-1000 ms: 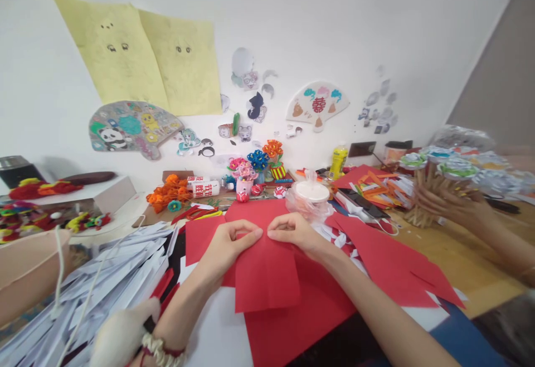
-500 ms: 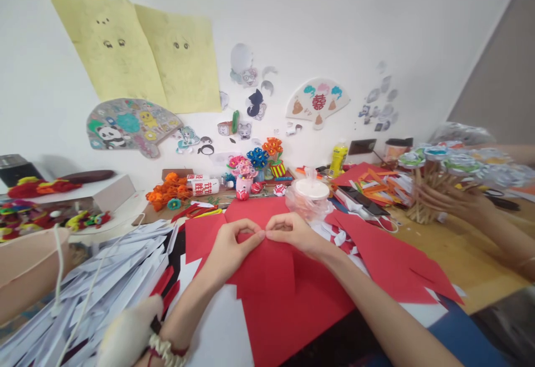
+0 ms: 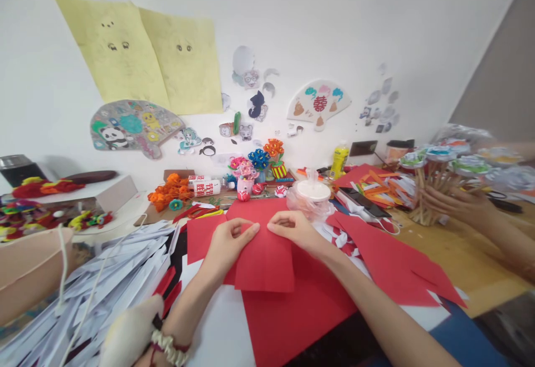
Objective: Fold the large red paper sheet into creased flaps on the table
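**Both Hands on Red Paper at a Crowded Craft Surface**

I hold a small red sheet (image 3: pixel 267 271) between my two hands over the cluttered surface (image 3: pixel 451 250), the thumb and forefinger of my left hand (image 3: pixel 228 242) pinching it near the upper edge, those of my right hand (image 3: pixel 295 229) pinching it just beside. The fingertips of the two hands are close but apart, and a faint line runs down the middle of the paper between them. The sheet hangs toward me above a larger red sheet (image 3: pixel 301 314), which overlaps white paper (image 3: pixel 223 325). A pale scrunchie (image 3: pixel 170 350) circles my left wrist.

To my left lies a heap of folded white strips (image 3: pixel 121 278); to my right, more red paper (image 3: pixel 384 261) fans out. Beyond my hands stand a lidded cup (image 3: pixel 313 191) wrapped in clear plastic, a yellow bottle (image 3: pixel 339 160) and small bright bouquets (image 3: pixel 259 159), with a pile of orange flowers (image 3: pixel 169 193) nearby. At far right, another person's hand (image 3: pixel 463 206) touches a bundle of tan stems (image 3: pixel 428 191) topped with pale paper shapes. A decorated fan (image 3: pixel 320 102) is mounted on the wall behind.
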### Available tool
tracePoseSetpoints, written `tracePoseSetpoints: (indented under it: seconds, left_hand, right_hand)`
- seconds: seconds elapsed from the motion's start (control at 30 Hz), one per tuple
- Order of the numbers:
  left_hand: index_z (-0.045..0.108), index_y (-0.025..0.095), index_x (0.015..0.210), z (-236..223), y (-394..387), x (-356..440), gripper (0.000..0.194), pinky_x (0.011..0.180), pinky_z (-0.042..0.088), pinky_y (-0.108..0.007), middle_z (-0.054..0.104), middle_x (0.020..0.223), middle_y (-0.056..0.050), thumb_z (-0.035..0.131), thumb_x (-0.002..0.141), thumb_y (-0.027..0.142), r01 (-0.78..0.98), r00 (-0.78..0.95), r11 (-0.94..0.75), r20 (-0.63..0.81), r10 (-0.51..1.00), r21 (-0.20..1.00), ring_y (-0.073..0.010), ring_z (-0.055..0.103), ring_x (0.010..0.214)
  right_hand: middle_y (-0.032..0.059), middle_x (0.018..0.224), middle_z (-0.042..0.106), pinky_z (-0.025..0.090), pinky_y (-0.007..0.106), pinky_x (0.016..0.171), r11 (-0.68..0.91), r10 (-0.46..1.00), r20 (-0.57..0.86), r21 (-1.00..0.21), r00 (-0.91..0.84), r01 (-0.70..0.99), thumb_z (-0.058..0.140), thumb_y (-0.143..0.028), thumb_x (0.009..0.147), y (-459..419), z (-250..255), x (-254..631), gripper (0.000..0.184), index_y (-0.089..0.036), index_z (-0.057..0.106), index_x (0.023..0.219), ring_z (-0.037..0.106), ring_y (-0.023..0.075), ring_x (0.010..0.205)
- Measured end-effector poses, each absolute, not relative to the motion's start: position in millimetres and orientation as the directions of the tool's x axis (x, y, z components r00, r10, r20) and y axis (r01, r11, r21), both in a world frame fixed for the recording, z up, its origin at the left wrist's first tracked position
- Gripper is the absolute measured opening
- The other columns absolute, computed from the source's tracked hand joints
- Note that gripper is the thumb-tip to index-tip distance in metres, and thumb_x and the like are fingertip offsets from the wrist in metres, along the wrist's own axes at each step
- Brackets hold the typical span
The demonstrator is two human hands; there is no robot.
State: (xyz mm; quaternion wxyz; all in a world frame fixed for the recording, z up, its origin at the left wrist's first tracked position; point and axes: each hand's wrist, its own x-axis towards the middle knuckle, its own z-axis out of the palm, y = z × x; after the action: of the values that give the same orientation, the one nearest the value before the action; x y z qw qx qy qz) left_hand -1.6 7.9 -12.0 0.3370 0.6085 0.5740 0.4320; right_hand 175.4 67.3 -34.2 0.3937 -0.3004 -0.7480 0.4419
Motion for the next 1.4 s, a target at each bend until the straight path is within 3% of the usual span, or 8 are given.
tracePoseSetpoints:
  seconds: [0.1, 0.2, 0.27, 0.43, 0.7, 1.0, 1.17, 1.4]
  left_hand:
    - [0.06, 0.015, 0.069, -21, 14, -6, 0.03, 0.049, 0.038, -0.021, 0.062, 0.056, 0.0, 0.054, 0.075, 0.043, 0.63, -0.121, 0.004, 0.094, 0.988, 0.777, -0.0134, 0.057, 0.051]
    - [0.058, 0.016, 0.062, -30, 17, -5, 0.022, 0.054, 0.036, -0.022, 0.063, 0.058, -0.001, 0.054, 0.075, 0.033, 0.75, -0.204, 0.077, 0.119, 0.972, 0.657, -0.0142, 0.058, 0.057]
    - [0.056, 0.017, 0.057, -33, 18, -2, 0.022, 0.055, 0.033, -0.023, 0.062, 0.057, -0.002, 0.055, 0.074, 0.03, 0.785, -0.234, 0.104, 0.136, 0.963, 0.611, -0.0154, 0.058, 0.06]
    - [0.055, 0.018, 0.055, -36, 18, -1, 0.022, 0.055, 0.031, -0.023, 0.063, 0.059, -0.003, 0.054, 0.075, 0.028, 0.839, -0.23, 0.129, 0.13, 0.965, 0.528, -0.0159, 0.057, 0.061]
    - [0.054, 0.019, 0.056, -35, 18, -3, 0.023, 0.054, 0.032, -0.022, 0.063, 0.06, -0.002, 0.052, 0.077, 0.029, 0.855, -0.208, 0.125, 0.111, 0.972, 0.504, -0.0154, 0.058, 0.061]
    - [0.049, 0.019, 0.058, -33, 18, -2, 0.031, 0.055, 0.031, -0.022, 0.062, 0.061, -0.001, 0.045, 0.082, 0.038, 0.863, -0.252, 0.121, 0.209, 0.945, 0.49, -0.0148, 0.057, 0.061]
    - [0.053, 0.019, 0.058, -36, 19, -2, 0.035, 0.054, 0.03, -0.023, 0.063, 0.06, -0.003, 0.046, 0.08, 0.046, 0.88, -0.233, 0.131, 0.174, 0.957, 0.457, -0.0165, 0.058, 0.061]
    - [0.056, 0.021, 0.054, -30, 17, -12, 0.025, 0.052, 0.031, -0.024, 0.065, 0.064, -0.004, 0.055, 0.073, 0.037, 0.887, -0.235, 0.202, 0.029, 0.972, 0.415, -0.0191, 0.06, 0.063]
  right_hand:
    - [0.0066, 0.087, 0.067, 0.045, 0.033, 0.078, 0.6, 0.787, 0.415, -0.688, -0.457, 0.408, 0.054, -0.036, 0.08, 70, -44, 173, 0.023, -0.016, 0.065, 0.082, 0.059, 0.0206, 0.084]
    - [0.0128, 0.126, 0.052, 0.035, 0.042, 0.096, 0.63, 0.76, 0.495, -0.402, -0.421, 0.664, 0.047, -0.037, 0.085, 69, -60, 168, 0.044, -0.015, 0.05, 0.123, 0.046, 0.0271, 0.116]
    - [0.0154, 0.14, 0.036, 0.029, 0.043, 0.102, 0.61, 0.76, 0.461, -0.262, -0.458, 0.748, 0.038, -0.038, 0.089, 69, -70, 163, 0.056, -0.012, 0.03, 0.138, 0.032, 0.0272, 0.128]
    - [0.0104, 0.147, 0.022, 0.021, 0.045, 0.106, 0.604, 0.757, 0.367, -0.079, -0.541, 0.793, 0.026, -0.034, 0.092, 69, -80, 160, 0.052, -0.017, 0.022, 0.142, 0.019, 0.0249, 0.135]
    - [0.0105, 0.147, 0.022, 0.02, 0.044, 0.107, 0.599, 0.768, 0.356, -0.104, -0.533, 0.794, 0.022, -0.035, 0.093, 69, -80, 162, 0.053, -0.014, 0.02, 0.142, 0.019, 0.0231, 0.135]
    - [0.0109, 0.131, 0.048, 0.03, 0.041, 0.102, 0.574, 0.716, 0.626, -0.277, -0.309, 0.77, 0.027, -0.029, 0.093, 64, -61, 161, 0.043, -0.016, 0.038, 0.132, 0.04, 0.0219, 0.123]
    - [0.01, 0.139, 0.04, 0.025, 0.043, 0.105, 0.625, 0.744, 0.423, -0.168, -0.517, 0.762, 0.028, -0.031, 0.092, 64, -73, 160, 0.047, -0.015, 0.035, 0.136, 0.032, 0.0224, 0.13]
    - [0.0062, 0.145, 0.028, 0.019, 0.044, 0.108, 0.594, 0.784, 0.311, -0.126, -0.536, 0.795, 0.021, -0.031, 0.093, 66, -80, 159, 0.05, -0.017, 0.026, 0.14, 0.023, 0.021, 0.134]
